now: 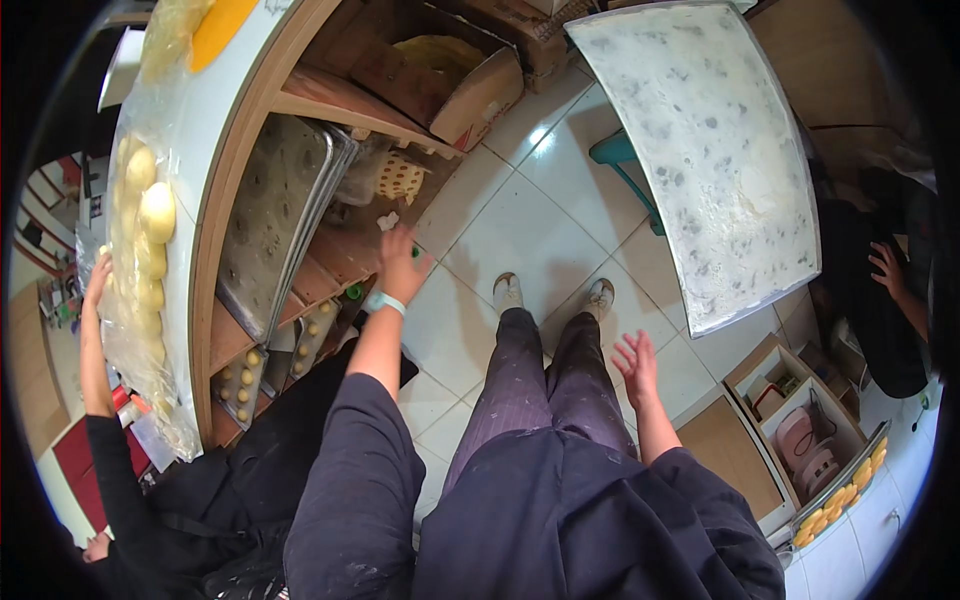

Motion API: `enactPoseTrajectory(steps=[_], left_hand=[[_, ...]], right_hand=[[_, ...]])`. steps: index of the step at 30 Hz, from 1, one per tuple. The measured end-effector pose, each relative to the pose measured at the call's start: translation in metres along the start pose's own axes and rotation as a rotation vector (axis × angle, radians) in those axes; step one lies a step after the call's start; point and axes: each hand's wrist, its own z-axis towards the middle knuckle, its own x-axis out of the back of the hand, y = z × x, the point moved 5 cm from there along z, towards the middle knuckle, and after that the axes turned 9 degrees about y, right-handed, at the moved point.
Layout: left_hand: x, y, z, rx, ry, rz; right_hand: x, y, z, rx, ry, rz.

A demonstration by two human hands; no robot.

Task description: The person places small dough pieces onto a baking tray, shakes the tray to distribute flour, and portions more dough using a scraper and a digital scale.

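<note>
Standing in a dark apron (590, 520) and pinstriped trousers (510, 390) over a white tiled floor (450, 365). Holding the right hand (637, 368) at four o'clock, with fingers parted and gripping nothing, near the lower corner of a grey-blotched white board (715, 170) at two o'clock. Holding the left hand (402, 272), banded at the wrist, out toward ten o'clock with fingers spread, near a small white scrap (388, 221), too close to tell whether touching. Backed at ten o'clock by stacked metal trays (272, 210) in a wooden shelf unit (360, 122). Flanked at nine o'clock by a co-worker's hand (98, 281) beside yellow dough balls (157, 212) amid clear plastic (168, 415) on a white tabletop (212, 125), and at three o'clock by another person's hand (886, 266).
</note>
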Motion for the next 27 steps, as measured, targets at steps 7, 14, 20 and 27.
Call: enactPoseTrajectory(steps=[7,14,20,27], left_hand=[[-0.064,0.12,-0.106,-0.145,-0.47,-0.009],[-0.08,0.212,-0.061,-0.213,-0.535,-0.11],[-0.05,0.297,0.061,-0.284,-0.045,-0.337],[-0.063,0.335,0.172,0.117,0.087,-0.355]], right_hand=[[0.072,-0.077,0.056,0.222,0.481,0.458],[0.121,-0.104,0.112,0.346,0.803,0.125],[0.203,-0.078,0.077,0.446,0.911,-0.097],[0.315,-0.068,0.03,0.379,0.86,-0.2]])
